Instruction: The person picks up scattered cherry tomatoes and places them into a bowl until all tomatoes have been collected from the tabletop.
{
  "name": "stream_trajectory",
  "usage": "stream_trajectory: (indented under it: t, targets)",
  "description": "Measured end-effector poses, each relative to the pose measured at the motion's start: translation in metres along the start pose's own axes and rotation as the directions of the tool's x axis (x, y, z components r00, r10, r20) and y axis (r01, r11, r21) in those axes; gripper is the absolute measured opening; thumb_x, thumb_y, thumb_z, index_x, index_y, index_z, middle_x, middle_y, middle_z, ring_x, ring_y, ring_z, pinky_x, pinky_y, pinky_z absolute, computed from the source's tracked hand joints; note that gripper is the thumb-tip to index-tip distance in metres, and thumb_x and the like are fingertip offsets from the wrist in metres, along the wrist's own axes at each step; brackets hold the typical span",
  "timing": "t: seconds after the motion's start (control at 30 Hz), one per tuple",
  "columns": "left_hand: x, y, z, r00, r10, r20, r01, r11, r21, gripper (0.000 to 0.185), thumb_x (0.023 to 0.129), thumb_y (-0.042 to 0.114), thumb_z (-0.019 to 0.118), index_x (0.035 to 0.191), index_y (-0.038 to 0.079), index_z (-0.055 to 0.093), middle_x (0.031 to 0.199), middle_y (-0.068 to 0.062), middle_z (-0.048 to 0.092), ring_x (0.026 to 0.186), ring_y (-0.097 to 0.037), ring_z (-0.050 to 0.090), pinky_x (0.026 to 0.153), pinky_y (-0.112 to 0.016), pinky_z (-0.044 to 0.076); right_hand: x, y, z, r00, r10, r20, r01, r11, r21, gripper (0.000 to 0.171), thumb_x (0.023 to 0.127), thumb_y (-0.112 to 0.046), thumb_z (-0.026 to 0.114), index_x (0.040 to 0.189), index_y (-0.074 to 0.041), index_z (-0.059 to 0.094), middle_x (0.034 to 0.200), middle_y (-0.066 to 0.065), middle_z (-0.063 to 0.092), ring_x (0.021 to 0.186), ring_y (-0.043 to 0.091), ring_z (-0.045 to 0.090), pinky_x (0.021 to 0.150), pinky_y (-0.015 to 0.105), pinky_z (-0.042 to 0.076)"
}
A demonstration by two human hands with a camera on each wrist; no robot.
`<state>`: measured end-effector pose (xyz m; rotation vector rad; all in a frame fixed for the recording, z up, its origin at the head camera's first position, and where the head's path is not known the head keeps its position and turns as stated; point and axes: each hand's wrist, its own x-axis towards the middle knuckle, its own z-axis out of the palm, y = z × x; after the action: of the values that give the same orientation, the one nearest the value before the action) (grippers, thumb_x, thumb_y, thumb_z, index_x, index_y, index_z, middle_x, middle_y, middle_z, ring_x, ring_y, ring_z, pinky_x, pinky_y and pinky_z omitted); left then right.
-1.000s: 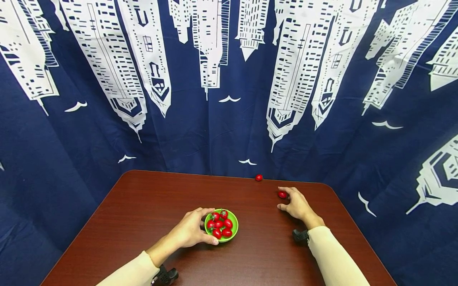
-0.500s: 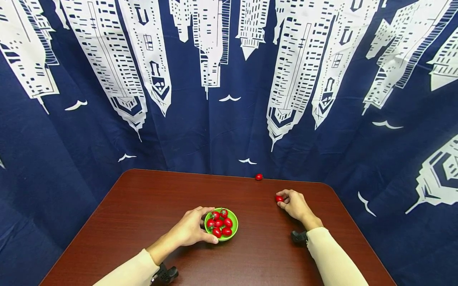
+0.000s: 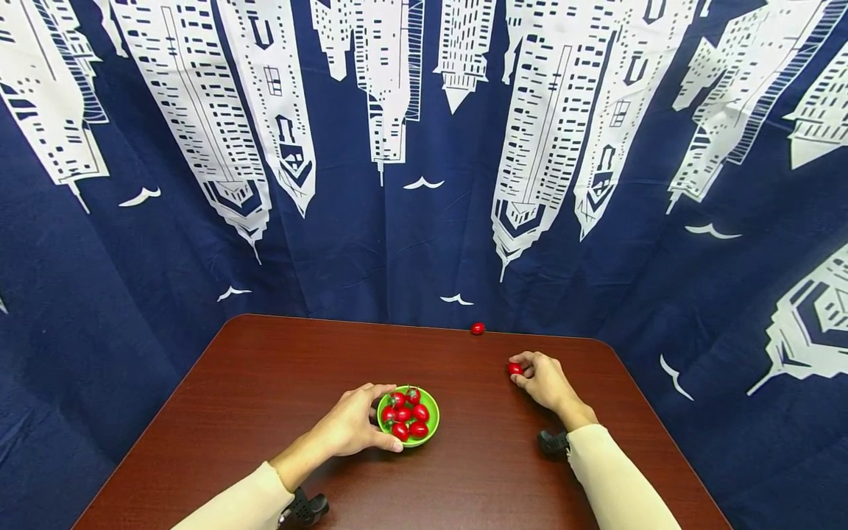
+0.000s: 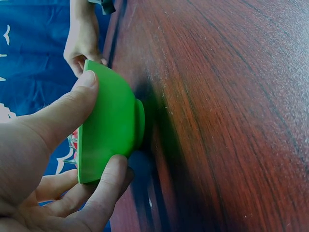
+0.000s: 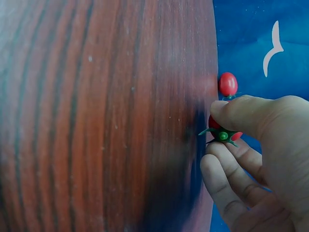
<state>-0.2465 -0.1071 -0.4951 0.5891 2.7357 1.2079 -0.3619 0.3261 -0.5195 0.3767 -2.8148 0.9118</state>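
My left hand [image 3: 354, 423] grips a small green bowl [image 4: 111, 116] by its side, thumb and fingers curled about the wall. Inside the bowl lie several red cherry tomatoes [image 3: 403, 414], some with green stems. Over to the right, my right hand [image 3: 545, 379] pinches one cherry tomato [image 3: 514, 369] between thumb and fingers. The right wrist view shows its green stem star [image 5: 223, 136] facing the camera, with the thumb covering part of the fruit. Another cherry tomato [image 3: 478, 328] sits by the table's far edge, beyond the right hand.
Both hands work over a dark reddish-brown wooden table [image 3: 298, 361] with rounded far corners. Behind it hangs a navy curtain [image 3: 344, 250] printed with white upside-down buildings and birds. Each wrist carries a black strap device [image 3: 553, 442].
My right hand's fingers have closed on the cherry tomato, which has shifted slightly left and nearer. The left hand and bowl have stayed in place.
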Motion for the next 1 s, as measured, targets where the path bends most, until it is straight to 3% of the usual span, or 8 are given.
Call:
stream_trajectory:
  t: [0.2, 0.4, 0.63, 1.0]
  targets:
    - [0.0, 0.0, 0.0, 1.0, -0.014, -0.001, 0.014, 1.0, -0.002, 0.102, 0.076, 0.028, 0.113, 0.162, 0.003, 0.064, 0.143, -0.019, 0.073, 0.11, -0.025, 0.083, 0.096, -0.047, 0.07, -0.002, -0.005, 0.001, 1.0, -0.018, -0.017, 0.018, 1.0, 0.001, 0.031, 0.098, -0.001, 0.09, 0.128, 0.001, 0.083, 0.112, 0.016, 0.083, 0.089, 0.017, 0.076, 0.076, 0.021, 0.058]
    - [-0.001, -0.001, 0.0, 1.0, -0.024, -0.004, 0.024, 1.0, -0.011, 0.102, 0.076, 0.029, 0.113, 0.162, 0.004, 0.065, 0.153, -0.026, 0.069, 0.112, -0.026, 0.083, 0.109, -0.06, 0.066, -0.003, -0.009, 0.002, 0.999, -0.039, -0.023, 0.039, 0.999, -0.02, 0.032, 0.097, -0.003, 0.09, 0.128, 0.0, 0.083, 0.109, 0.015, 0.08, 0.088, 0.015, 0.073, 0.076, 0.022, 0.058]
    - [-0.001, -0.001, 0.001, 1.0, -0.013, -0.005, 0.012, 1.0, -0.02, 0.101, 0.076, 0.027, 0.113, 0.162, 0.004, 0.065, 0.142, -0.019, 0.072, 0.111, -0.026, 0.084, 0.096, -0.047, 0.07, -0.005, -0.018, 0.001, 0.996, -0.084, -0.023, 0.083, 0.996, -0.039, 0.032, 0.097, -0.003, 0.091, 0.128, -0.001, 0.084, 0.106, 0.012, 0.079, 0.088, 0.015, 0.072, 0.076, 0.023, 0.058]
    - [-0.001, -0.001, 0.001, 1.0, -0.008, -0.013, 0.008, 1.0, -0.007, 0.101, 0.076, 0.029, 0.113, 0.161, 0.004, 0.065, 0.139, -0.015, 0.074, 0.11, -0.025, 0.083, 0.095, -0.043, 0.07, -0.009, -0.042, 0.003, 0.983, -0.173, -0.056, 0.172, 0.985, -0.03, 0.032, 0.094, -0.001, 0.092, 0.125, 0.001, 0.084, 0.103, 0.01, 0.08, 0.084, 0.015, 0.072, 0.075, 0.027, 0.062]
